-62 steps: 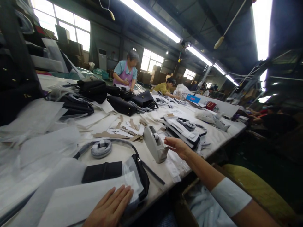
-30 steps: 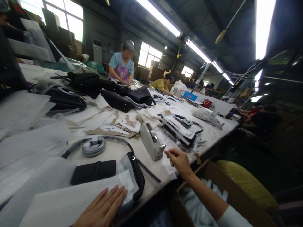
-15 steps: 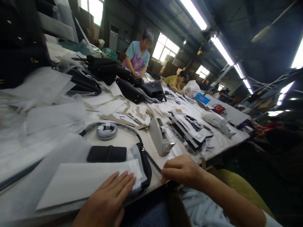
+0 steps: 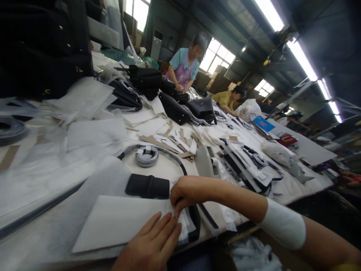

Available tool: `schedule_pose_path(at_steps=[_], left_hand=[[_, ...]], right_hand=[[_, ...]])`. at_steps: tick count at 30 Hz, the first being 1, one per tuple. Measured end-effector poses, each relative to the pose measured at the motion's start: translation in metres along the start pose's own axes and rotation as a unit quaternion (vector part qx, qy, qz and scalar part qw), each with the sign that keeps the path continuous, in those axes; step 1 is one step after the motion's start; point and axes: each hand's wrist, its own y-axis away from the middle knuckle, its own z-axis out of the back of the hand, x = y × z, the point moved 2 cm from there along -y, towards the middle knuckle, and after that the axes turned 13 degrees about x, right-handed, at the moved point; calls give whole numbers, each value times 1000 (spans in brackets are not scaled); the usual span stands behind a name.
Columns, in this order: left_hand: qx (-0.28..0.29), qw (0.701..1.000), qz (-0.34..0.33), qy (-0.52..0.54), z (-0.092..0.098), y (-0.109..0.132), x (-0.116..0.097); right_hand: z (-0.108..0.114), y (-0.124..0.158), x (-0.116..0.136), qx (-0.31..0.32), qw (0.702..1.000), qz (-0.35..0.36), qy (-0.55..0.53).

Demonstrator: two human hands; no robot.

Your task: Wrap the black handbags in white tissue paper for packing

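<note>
My left hand (image 4: 152, 241) lies flat, fingers stretched out, on a folded sheet of white paper (image 4: 113, 218). Just beyond its fingertips my right hand (image 4: 187, 192) is closed in a pinch, pressed down at the paper's right end. What its fingertips hold is too small to make out. Beneath the paper, the rounded edge of a black bag (image 4: 194, 222) shows on the right. A flat black leather piece with a band across it (image 4: 148, 186) lies behind the paper. Behind that sits a coiled, wrapped strap (image 4: 146, 156), inside the curve of a wrapped handle (image 4: 169, 153).
A grey tape dispenser (image 4: 203, 160) stands behind my right forearm. Paper strips (image 4: 169, 141) and several black bags (image 4: 173, 107) cover the table further back. A stack of wrapped parts (image 4: 242, 162) lies to the right. Two co-workers (image 4: 183, 67) stand across the table.
My right hand has moved left from the table edge beside the dispenser onto the paper, by my left fingertips. My left hand stays flat on the paper. The view has swung left.
</note>
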Motion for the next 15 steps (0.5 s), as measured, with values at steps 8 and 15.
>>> schedule_pose_path(at_steps=[8, 15], left_hand=[[-16, 1000, -5, -23, 13, -1, 4], [2, 1000, 4, -8, 11, -1, 3]], right_hand=[[14, -25, -10, 79, 994, -44, 64], [26, -37, 6, 165, 967, -162, 109]])
